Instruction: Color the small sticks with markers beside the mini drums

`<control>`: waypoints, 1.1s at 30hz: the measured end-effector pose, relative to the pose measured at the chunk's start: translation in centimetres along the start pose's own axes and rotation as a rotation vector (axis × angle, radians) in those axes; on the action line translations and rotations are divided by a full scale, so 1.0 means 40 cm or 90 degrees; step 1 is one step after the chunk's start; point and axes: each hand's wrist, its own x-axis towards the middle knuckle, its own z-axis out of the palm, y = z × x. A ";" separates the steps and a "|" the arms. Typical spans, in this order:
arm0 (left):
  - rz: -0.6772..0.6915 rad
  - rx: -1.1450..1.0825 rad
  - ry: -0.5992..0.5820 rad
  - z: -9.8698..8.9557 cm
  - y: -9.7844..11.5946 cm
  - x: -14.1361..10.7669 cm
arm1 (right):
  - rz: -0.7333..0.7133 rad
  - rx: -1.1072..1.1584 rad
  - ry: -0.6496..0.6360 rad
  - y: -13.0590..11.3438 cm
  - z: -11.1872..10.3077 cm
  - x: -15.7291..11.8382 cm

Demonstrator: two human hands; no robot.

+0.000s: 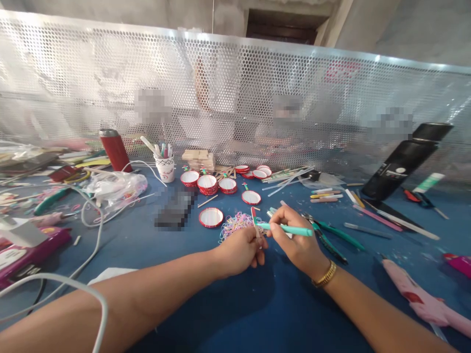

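Head view: left fingers [261,256] pinch a stick [254,218], right fingers [285,214] a teal marker [300,230]; a cup [165,170] holds pens [163,149].

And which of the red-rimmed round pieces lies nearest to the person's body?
The single round piece just left of the pile of pastel loops, beyond the left hand; the others all lie farther back, nearer the perforated screen.

A blue worktop [228,314] fills six o'clock; a perforated metal screen [253,98] crosses twelve, grey wall [423,37] at two.
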 end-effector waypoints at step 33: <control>0.016 -0.031 0.003 -0.006 -0.012 0.006 | 0.008 -0.002 0.012 -0.003 0.001 0.012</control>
